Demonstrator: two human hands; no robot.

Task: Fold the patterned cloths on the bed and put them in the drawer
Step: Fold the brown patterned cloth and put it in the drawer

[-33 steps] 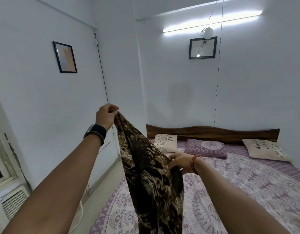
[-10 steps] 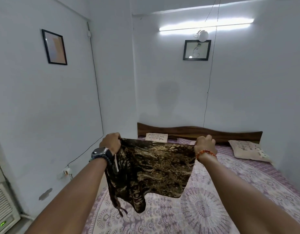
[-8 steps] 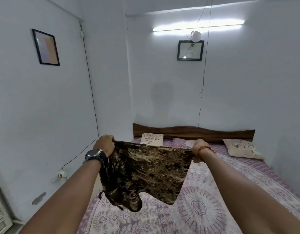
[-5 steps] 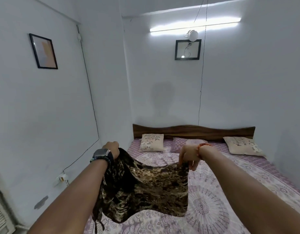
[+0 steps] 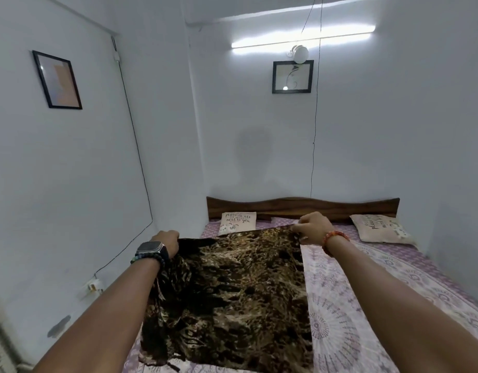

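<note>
Cloth (image 5: 240, 297) spread over bed (image 5: 367, 305) | left hand (image 5: 166, 242), right hand (image 5: 312, 227) grip pinching corners

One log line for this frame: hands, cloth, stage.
stage: spreading to fold | left hand: grips cloth corner | right hand: pinches far corner | patterned cloth: held out over bed | drawer: not in view

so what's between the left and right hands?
Head view: the brown animal-print cloth spans the whole gap, its top edge gripped by left hand and right hand, spread over the bedsheet.
</note>
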